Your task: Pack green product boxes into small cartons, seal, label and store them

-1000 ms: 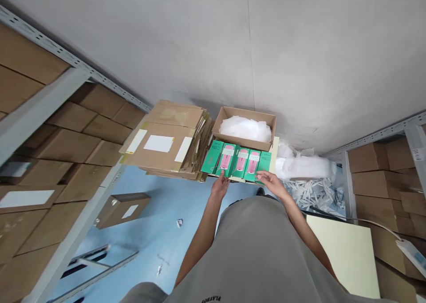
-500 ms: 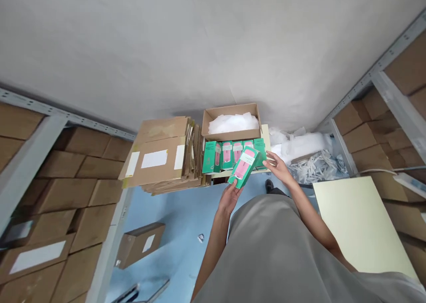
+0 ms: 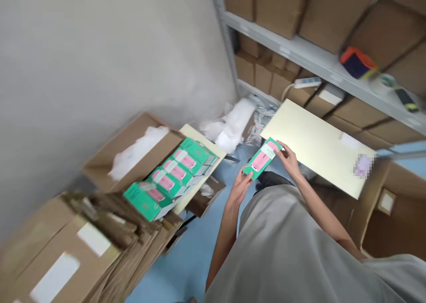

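I hold one green box with a pink panel [image 3: 262, 159] between both hands, in front of my grey shirt. My left hand [image 3: 242, 186] grips its near end. My right hand [image 3: 289, 157] pinches its far end. To the left, several matching green boxes [image 3: 173, 173] lie in a row on a pale board [image 3: 195, 136], beside an open cardboard carton [image 3: 124, 145] holding white plastic wrapping [image 3: 136, 150].
A stack of flattened cardboard [image 3: 71, 245] fills the lower left. A pale board [image 3: 316, 150] lies to the right over a brown carton [image 3: 392, 210]. Metal shelving [image 3: 299, 57] with cartons stands behind. White packing scraps [image 3: 233, 123] lie by the wall on the blue floor [image 3: 189, 249].
I have lifted one green box off the row and carried it right, both hands now on it. My view has swung to the right, towards the shelving.
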The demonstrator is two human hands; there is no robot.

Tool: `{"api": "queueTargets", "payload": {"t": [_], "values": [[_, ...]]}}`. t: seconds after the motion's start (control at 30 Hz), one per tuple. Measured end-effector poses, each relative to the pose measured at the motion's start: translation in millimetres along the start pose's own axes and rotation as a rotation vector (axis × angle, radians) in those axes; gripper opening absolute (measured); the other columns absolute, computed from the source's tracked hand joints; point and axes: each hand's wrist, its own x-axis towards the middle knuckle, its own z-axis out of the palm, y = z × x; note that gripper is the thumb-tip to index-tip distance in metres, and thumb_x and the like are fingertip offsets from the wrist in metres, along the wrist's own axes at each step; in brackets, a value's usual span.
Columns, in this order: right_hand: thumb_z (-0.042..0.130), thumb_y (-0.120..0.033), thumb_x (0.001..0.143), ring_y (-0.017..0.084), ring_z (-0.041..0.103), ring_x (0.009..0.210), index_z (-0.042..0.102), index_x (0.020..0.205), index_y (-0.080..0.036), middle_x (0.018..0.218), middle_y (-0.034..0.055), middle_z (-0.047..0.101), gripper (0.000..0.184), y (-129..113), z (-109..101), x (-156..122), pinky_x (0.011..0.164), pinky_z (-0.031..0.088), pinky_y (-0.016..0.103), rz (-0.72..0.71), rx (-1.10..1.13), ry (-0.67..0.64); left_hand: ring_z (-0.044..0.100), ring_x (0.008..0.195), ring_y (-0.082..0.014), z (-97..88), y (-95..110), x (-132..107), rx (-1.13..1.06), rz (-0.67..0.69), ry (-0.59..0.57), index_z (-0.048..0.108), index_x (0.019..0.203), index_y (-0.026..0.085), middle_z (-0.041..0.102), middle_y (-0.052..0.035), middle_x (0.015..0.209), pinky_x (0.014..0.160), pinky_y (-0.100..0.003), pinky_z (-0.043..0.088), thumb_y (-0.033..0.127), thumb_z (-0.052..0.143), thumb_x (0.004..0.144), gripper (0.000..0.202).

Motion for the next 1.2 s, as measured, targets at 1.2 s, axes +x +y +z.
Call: {"api": "queueTargets", "payload": {"t": [1.2], "values": [[0.098, -0.063, 0.078, 0.013, 0.068, 0.059, 0.031, 0.186, -0.028, 0.117, 0.0079, 0.083, 0.131, 74.3, -302.2, 22.1, 0.063, 0.064, 0.033, 0.443, 0.271, 0.03, 0.064, 0.151, -0.0348, 403.9, -52.4, 183.2, 0.645, 0.334, -0.553, 0.075, 0.125, 0.025, 0.073, -0.0147, 0.152, 0.127, -0.048, 0.051, 0.057, 0.101, 0.082, 0.06]]}}
